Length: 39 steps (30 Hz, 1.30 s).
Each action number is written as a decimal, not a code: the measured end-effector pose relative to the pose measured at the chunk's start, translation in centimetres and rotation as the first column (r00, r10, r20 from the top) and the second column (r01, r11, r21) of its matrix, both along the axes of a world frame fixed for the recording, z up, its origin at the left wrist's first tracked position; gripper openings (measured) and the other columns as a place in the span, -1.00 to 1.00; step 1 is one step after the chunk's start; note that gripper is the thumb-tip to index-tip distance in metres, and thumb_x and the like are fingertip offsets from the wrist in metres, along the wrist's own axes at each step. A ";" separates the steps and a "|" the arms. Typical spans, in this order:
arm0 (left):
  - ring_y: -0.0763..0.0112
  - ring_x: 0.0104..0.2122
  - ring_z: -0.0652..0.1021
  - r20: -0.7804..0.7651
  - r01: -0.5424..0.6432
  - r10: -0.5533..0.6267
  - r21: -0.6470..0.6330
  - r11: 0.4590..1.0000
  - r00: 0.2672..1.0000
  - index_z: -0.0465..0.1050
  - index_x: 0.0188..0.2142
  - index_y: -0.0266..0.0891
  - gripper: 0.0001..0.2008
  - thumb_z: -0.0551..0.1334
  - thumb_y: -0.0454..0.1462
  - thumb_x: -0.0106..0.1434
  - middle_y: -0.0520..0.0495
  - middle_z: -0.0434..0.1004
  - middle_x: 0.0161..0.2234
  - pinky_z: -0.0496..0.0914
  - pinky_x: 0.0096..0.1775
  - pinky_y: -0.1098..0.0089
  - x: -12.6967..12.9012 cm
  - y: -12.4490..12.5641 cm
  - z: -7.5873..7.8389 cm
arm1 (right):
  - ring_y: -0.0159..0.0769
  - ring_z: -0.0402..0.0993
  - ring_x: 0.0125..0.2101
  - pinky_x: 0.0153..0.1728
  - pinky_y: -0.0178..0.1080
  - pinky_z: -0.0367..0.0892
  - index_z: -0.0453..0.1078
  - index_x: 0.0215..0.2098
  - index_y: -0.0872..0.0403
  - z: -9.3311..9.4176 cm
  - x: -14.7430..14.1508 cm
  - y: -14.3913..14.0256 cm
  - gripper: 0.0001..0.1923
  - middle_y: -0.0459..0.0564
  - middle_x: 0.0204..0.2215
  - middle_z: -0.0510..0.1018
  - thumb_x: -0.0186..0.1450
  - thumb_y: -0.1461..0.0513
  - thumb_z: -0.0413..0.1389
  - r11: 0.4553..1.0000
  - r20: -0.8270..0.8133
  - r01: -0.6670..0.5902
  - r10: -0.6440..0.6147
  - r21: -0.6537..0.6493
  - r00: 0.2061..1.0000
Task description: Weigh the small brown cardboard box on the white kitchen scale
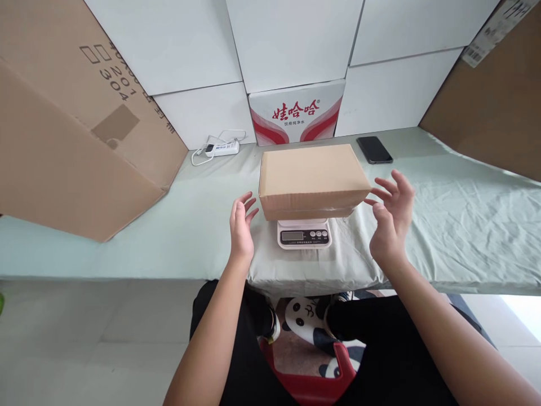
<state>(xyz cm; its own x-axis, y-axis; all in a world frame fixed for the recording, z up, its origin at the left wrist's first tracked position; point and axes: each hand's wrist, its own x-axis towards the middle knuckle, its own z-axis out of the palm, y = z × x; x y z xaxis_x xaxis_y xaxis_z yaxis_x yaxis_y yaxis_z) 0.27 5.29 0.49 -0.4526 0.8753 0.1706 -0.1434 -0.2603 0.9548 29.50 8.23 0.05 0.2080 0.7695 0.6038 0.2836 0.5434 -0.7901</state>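
A closed brown cardboard box (313, 172) rests on a small white digital kitchen scale (304, 235), covering its weighing platform. The scale's display and buttons face me below the box's front side; no reading can be made out. My left hand (243, 225) is held just off the box's left side, fingers apart and curved, holding nothing. To the right of the box, my right hand (393, 217) is raised with its fingers spread and nothing in it. Its fingertips are close to the box's right corner, and I cannot tell whether they touch.
A black phone (374, 150) lies behind the box on the right. At the back left sits a white power strip (222, 149) with its cable. Large cartons (54, 152) and white boxes (291, 45) wall in the cloth-covered table (203, 225), whose front edge is near my knees.
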 end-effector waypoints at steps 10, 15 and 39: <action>0.02 0.27 0.60 0.137 0.037 -0.032 -0.033 0.999 0.990 0.57 -0.06 -0.11 -0.62 0.32 0.10 0.38 -0.24 0.62 0.22 0.48 0.28 0.05 -0.5 0.2 0.2 | 0.13 0.53 0.27 0.26 0.38 0.50 0.29 0.39 -0.26 0.1 0.0 0.6 -0.43 0.09 0.29 0.50 0.44 -0.06 0.11 0.999 -0.045 -0.017 0.015 -0.038 0.999; 0.02 0.27 0.60 0.128 0.035 -0.030 -0.040 0.999 0.991 0.58 -0.07 -0.11 -0.63 0.33 0.08 0.36 -0.23 0.64 0.20 0.48 0.26 0.05 -0.5 0.2 0.3 | 0.14 0.52 0.32 0.32 0.41 0.45 0.32 0.40 -0.28 -0.2 0.0 0.7 -0.45 0.07 0.29 0.52 0.47 -0.04 0.11 0.997 -0.017 -0.052 0.051 -0.050 0.999; 0.01 0.25 0.61 0.133 0.078 -0.070 -0.059 0.995 0.989 0.60 -0.08 -0.12 -0.61 0.29 0.11 0.36 -0.24 0.69 0.12 0.51 0.22 0.04 0.0 0.3 0.2 | 0.10 0.55 0.24 0.27 0.39 0.49 0.37 0.38 -0.24 -0.1 -0.5 0.7 -0.46 0.08 0.26 0.56 0.47 -0.08 0.10 0.974 -0.078 -0.069 0.053 -0.216 0.996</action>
